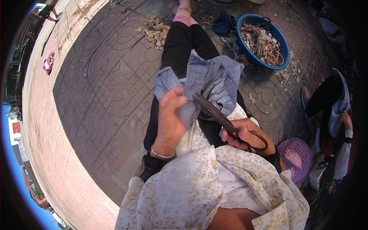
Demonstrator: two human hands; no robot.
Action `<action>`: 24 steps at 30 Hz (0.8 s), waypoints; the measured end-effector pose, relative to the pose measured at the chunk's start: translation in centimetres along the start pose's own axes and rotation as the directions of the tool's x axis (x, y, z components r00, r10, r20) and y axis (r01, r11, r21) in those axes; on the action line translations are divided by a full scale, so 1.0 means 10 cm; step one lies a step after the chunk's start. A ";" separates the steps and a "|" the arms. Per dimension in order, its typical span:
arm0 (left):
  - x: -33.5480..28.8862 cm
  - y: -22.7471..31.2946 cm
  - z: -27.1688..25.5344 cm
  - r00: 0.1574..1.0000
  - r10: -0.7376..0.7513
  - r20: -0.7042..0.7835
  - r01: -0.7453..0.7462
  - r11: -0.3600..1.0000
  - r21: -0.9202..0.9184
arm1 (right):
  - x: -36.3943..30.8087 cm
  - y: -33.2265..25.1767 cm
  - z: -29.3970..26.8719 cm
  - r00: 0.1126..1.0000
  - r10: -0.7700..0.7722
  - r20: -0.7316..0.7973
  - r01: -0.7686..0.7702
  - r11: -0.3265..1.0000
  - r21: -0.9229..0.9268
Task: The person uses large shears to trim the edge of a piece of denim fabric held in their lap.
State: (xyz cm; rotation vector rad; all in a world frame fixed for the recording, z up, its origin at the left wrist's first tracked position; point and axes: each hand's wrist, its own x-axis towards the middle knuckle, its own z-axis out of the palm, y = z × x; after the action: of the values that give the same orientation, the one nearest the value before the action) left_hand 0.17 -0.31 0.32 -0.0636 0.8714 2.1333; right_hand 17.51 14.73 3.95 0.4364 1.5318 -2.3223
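Across my lap lies a piece of blue denim cloth [220, 74], crumpled and draped over my dark trousers. My left hand [170, 117] is closed at the cloth's left part, thumb uppermost, and appears to grip a fold; motion blurs the fabric beside the palm. In my right hand [247, 134] are dark metal scissors [212, 109], with fingers through and around the handle loops. The scissor blades point up and left, and their tips reach the denim close to my left hand. Whether the blades have fabric between them I cannot tell.
A blue basin [285, 50] full of pale scraps and a glove stands ahead on the right, with dark blue cloth [224, 25] beside it. Scraps [156, 32] litter the paving. At right are a pink checked hat [295, 159] and another person's hand [347, 120].
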 end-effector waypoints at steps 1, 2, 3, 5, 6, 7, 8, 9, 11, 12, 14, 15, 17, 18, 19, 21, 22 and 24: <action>-0.01 0.01 0.00 1.000 0.006 0.007 -0.007 1.000 0.018 | 0.00 -0.01 0.01 1.000 0.003 0.001 -0.003 1.000 0.003; -0.01 0.03 -0.01 1.000 0.017 -0.004 -0.016 0.999 0.038 | 0.00 -0.02 0.03 1.000 0.005 0.001 -0.005 1.000 0.007; 0.00 0.01 0.00 1.000 0.025 -0.009 -0.024 0.998 0.055 | 0.00 -0.02 0.01 1.000 -0.001 0.019 0.001 1.000 0.021; 0.00 0.01 -0.02 0.999 0.035 0.004 -0.036 0.997 0.069 | 0.01 0.00 0.01 0.999 -0.021 0.045 0.019 0.998 0.052; 0.01 0.03 -0.01 0.999 0.024 0.038 -0.027 0.998 0.063 | 0.00 0.00 0.01 0.997 -0.021 0.073 0.016 0.997 0.080; 0.03 0.03 0.03 0.996 0.010 0.092 -0.014 0.999 0.045 | -0.02 0.01 0.00 0.996 -0.027 0.084 0.019 0.995 0.094; 0.02 0.02 0.06 0.998 0.024 0.060 -0.027 0.998 0.052 | -0.05 -0.01 -0.03 0.997 -0.035 0.076 0.028 0.995 0.096; 0.02 0.03 0.07 0.998 0.032 0.058 -0.037 0.996 0.082 | -0.06 -0.02 -0.03 0.992 -0.073 0.101 0.059 0.990 0.127; -0.02 0.03 0.05 0.996 0.087 0.002 -0.087 0.993 0.081 | -0.06 -0.06 0.00 0.985 -0.079 0.153 0.053 0.984 0.168; -0.03 0.00 0.09 0.993 0.105 -0.057 -0.103 0.994 0.037 | -0.07 -0.08 -0.02 0.983 -0.044 0.179 0.011 0.983 0.184; 0.00 -0.09 0.03 0.977 0.174 -0.122 -0.160 0.981 0.113 | -0.04 0.01 -0.04 0.982 -0.066 0.175 0.030 0.979 0.200; 0.02 -0.12 -0.05 0.979 0.192 -0.073 -0.182 0.975 0.129 | -0.04 0.01 -0.03 0.983 -0.090 0.158 0.056 0.976 0.210; 0.01 -0.23 -0.11 0.966 0.217 -0.138 -0.187 0.961 0.205 | -0.06 0.02 -0.02 0.983 -0.118 0.142 0.086 0.973 0.212; -0.01 -0.24 -0.12 0.954 0.240 -0.179 -0.191 0.949 0.252 | -0.06 0.05 -0.01 0.982 -0.141 0.124 0.110 0.968 0.227; -0.01 -0.25 -0.13 0.966 0.212 -0.145 -0.167 0.948 0.271 | -0.06 0.08 -0.01 0.981 -0.161 0.109 0.131 0.962 0.240; -0.03 -0.32 -0.10 0.947 0.265 -0.183 -0.219 0.947 0.235 | -0.03 0.12 0.02 0.986 -0.148 0.077 0.124 0.960 0.251; -0.03 -0.34 -0.08 0.934 0.291 -0.208 -0.247 0.945 0.216 | 0.00 0.15 0.03 0.982 -0.174 0.068 0.153 0.959 0.238; -0.01 -0.24 -0.06 0.968 0.185 -0.171 -0.156 0.973 0.170 | 0.03 0.19 0.04 0.973 -0.224 0.056 0.207 0.954 0.217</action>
State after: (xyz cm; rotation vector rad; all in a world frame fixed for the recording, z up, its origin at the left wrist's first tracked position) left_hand 1.77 0.31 -1.43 -0.1127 1.1885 2.2374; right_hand 18.06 13.64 2.39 0.2315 1.3623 -2.6495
